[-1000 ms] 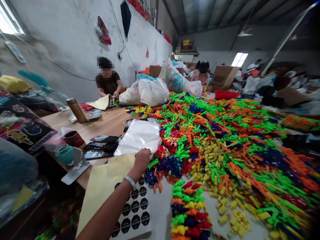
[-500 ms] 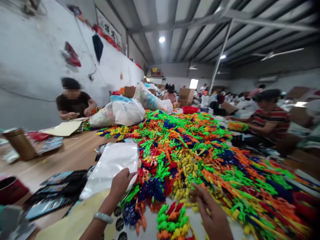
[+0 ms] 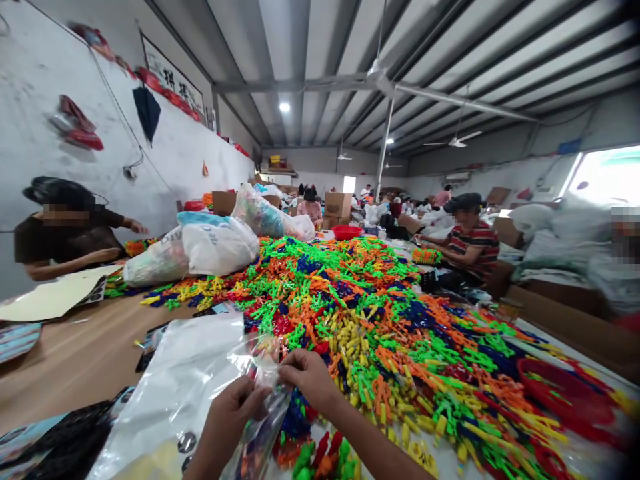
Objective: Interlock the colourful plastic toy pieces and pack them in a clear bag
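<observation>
- Both hands meet at the bottom middle of the frame, on the top edge of a clear bag (image 3: 200, 380).
- The left hand (image 3: 233, 417) is closed, with its fingers pinching one side of the bag's edge.
- The right hand (image 3: 310, 377) is closed too, and it pinches the other side of the same edge, just beside the left hand.
- I think the two hands hold the edge from both sides so the thin plastic can be pulled apart at its mouth.
- The bag lies flat in the lower left, on top of a stack of bags, with its top edge lifted up by the hands.
- A huge pile of toy pieces (image 3: 380, 320) fills the middle and right of the frame, green, orange, yellow, blue and red. It starts right beside the hands, so the pieces are easy to reach.
- Two stuffed white sacks (image 3: 200, 250) sit at the far end of the pile, upper left of middle.
- A person in a dark shirt (image 3: 65, 233) works at the left edge of the table (image 3: 70, 353).
- Another person in a striped shirt (image 3: 473, 243) sits on the right side.
</observation>
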### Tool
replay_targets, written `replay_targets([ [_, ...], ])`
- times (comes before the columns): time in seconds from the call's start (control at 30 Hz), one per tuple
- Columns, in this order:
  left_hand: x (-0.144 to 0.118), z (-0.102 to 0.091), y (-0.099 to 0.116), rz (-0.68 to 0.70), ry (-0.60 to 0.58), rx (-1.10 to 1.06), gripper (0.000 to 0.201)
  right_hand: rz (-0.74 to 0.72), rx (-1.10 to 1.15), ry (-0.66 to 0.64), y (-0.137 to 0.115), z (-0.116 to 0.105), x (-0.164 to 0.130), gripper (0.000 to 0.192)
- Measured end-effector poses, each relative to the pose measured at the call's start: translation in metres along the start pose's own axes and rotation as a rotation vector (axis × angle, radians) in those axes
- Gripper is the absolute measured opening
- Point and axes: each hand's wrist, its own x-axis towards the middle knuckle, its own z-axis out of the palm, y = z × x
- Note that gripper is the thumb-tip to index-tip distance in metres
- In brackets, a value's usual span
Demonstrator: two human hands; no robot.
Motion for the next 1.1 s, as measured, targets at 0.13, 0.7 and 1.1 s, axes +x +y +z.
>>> replay_targets([
  [0.13, -0.001, 0.02, -0.003, -0.006, 0.162, 0.027, 0.032, 0.008, -0.051, 0.151, 0.01, 0.002, 0.0, 0.004],
  [0.7, 0.01, 0.038, 0.04, 0.115, 0.23, -0.267, 0.024, -0.547, -1.003, 0.372, 0.026, -0.063, -0.002, 0.024],
  [1.1, -0.067, 0.063, -0.01, 0.624, 0.028, 0.456, 0.009, -0.461, -0.773, 0.064, 0.075, -0.107, -0.116, 0.027],
])
